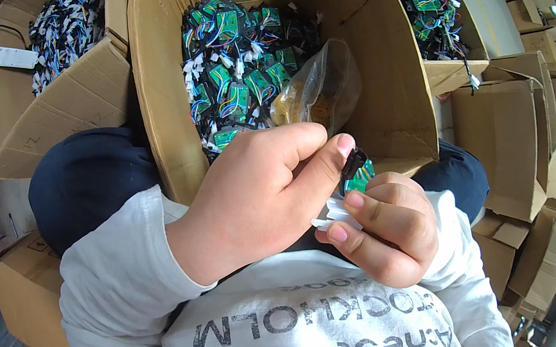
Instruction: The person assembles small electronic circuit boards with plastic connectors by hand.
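In front of my chest, both hands work on a small green circuit board [362, 176] with a black part [353, 162] at its upper edge. My left hand [259, 195] is closed, its thumb and forefinger pressed against the black part. Below, my right hand [391, 224] pinches white plastic connectors [334, 215] between thumb and fingers. Part of the board and its wires is hidden behind the fingers. Just beyond the hands, a clear plastic bag [334, 89] with yellowish contents rests on a heap of wired green boards [235, 99] in an open cardboard box [164, 97].
Another open box [70, 110] at the left holds wires and connectors, with a white rectangular piece [15, 58] on its edge. To the right, a box [454, 74] holds more wired boards. Cardboard boxes [498, 135] are stacked along the right side. My knees flank the middle box.
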The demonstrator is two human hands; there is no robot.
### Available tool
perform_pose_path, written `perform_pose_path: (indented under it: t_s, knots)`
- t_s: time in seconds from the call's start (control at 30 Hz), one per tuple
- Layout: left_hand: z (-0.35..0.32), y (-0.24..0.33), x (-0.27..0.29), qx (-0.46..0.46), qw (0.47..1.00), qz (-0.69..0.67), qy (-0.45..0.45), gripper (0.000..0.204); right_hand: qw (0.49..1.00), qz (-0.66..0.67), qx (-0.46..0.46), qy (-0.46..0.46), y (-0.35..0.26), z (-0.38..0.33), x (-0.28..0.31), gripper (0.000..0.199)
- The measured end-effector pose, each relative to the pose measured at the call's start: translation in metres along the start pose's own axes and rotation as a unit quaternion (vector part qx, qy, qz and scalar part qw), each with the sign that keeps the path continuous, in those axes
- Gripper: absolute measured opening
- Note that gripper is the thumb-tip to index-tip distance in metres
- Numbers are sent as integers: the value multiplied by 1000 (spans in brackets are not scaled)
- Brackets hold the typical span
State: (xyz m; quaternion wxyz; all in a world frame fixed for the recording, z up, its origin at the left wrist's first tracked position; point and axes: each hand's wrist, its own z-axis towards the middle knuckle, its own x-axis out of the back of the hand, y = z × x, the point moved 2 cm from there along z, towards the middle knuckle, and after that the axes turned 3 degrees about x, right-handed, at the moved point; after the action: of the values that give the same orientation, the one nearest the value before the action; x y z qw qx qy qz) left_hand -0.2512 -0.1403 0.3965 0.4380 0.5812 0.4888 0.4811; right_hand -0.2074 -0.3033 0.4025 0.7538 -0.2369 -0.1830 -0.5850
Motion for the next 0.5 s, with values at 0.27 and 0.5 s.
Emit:
perform_pose_path:
  t_s: [0.27,0.5]
  knots:
    - [0,-1,-1,1,1000,-4,-1,30,1000,9,-1,6,-2,-1,-4,28]
    - [-1,0,-3,-44,997,40,41,28,1000,4,-2,9,-4,-1,-5,25]
